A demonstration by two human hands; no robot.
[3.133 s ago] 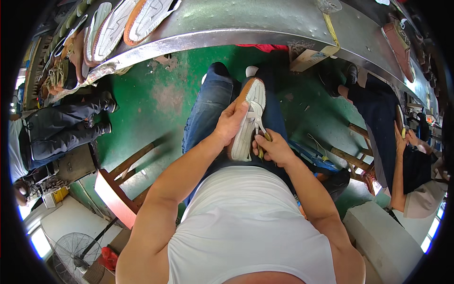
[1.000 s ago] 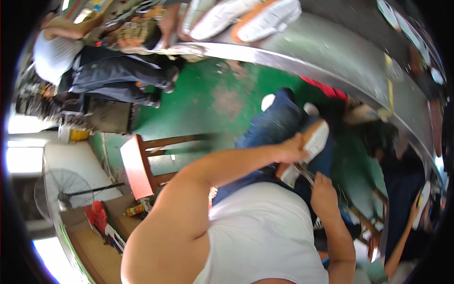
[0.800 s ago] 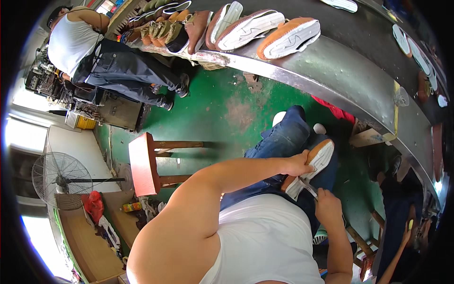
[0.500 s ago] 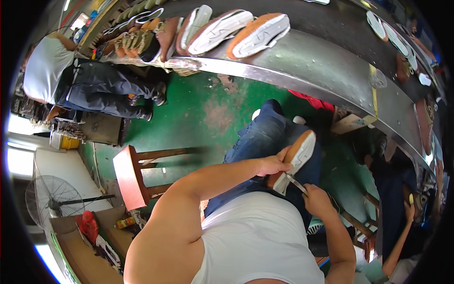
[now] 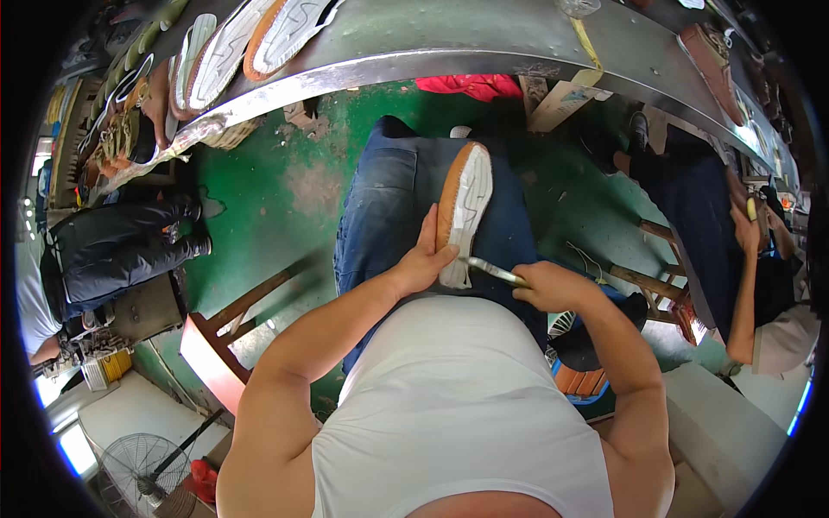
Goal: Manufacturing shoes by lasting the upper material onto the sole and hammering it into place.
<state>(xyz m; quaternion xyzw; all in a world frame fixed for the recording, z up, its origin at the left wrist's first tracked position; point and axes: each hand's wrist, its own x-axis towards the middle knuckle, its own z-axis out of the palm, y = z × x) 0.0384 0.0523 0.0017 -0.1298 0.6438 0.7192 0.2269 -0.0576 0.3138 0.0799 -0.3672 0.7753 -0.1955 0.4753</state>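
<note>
A shoe (image 5: 469, 194) lies across my lap with its white underside up and a tan edge along its left. My left hand (image 5: 422, 261) grips it near the end closest to me, the thumb on the white face and the fingers along the tan side. In my right hand (image 5: 549, 286) is a slim, light-coloured tool (image 5: 494, 270), closed in the fingers. Its tip meets the white underside beside my left thumb. I cannot make out the kind of tool.
A metal-edged bench (image 5: 449, 60) runs across ahead, bearing several upturned shoes (image 5: 226, 53). Red cloth (image 5: 471, 86) lies beneath it. A stool (image 5: 211, 358) stands at left, a fan (image 5: 142, 466) lower left. Another person works at right (image 5: 691, 198); one stands far left (image 5: 121, 250).
My view has turned to the right, so the bench and stool sit further left in the picture. The shoe now points more straight ahead. Both hands keep their holds, the tool still at its near end.
</note>
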